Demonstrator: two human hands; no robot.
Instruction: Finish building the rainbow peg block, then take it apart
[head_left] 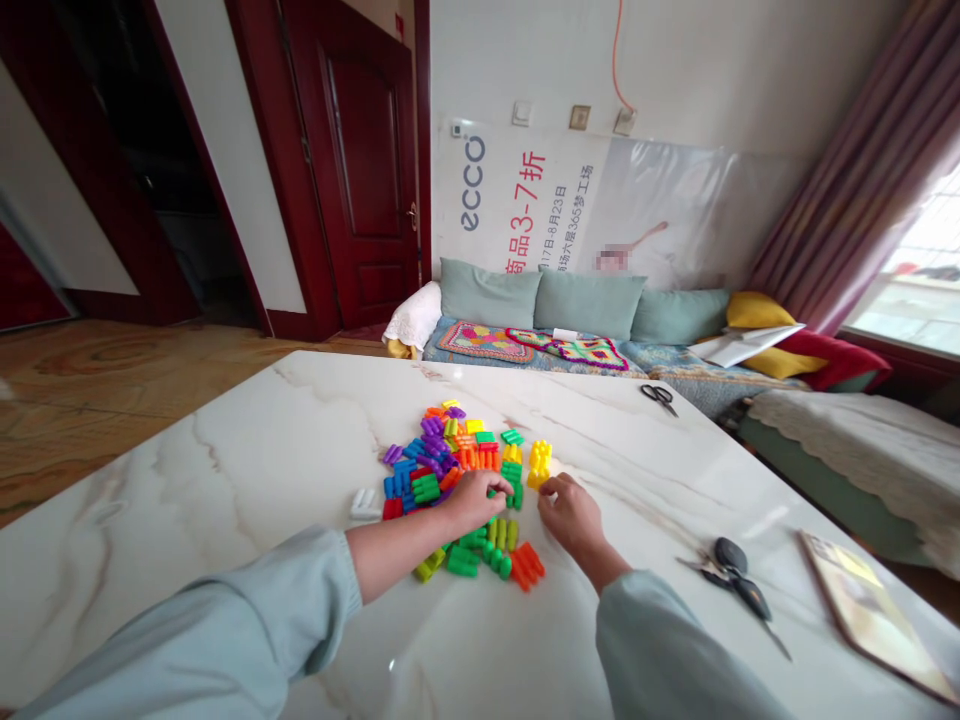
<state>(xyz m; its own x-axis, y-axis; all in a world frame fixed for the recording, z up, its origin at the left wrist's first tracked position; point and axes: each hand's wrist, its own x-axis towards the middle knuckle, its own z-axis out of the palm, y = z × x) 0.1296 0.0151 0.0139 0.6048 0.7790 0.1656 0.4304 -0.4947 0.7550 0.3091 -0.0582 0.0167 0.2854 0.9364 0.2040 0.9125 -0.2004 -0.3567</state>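
Head view: left hand (476,500) curled on blocks (431,460); right hand (570,515) half-closed beside yellow block (540,458), pointing forward

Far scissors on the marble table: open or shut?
Shut: the scissors taper to a single narrow point beyond their black handles, with no gap showing, though they are small in view.

Smooth, glossy plastic toy blocks (442,465) lie on a polished white marble-look tabletop (225,500). Nearby scissors (752,598) have shiny metal blades and matt black handles; the door (360,170) is glossy dark-red wood.
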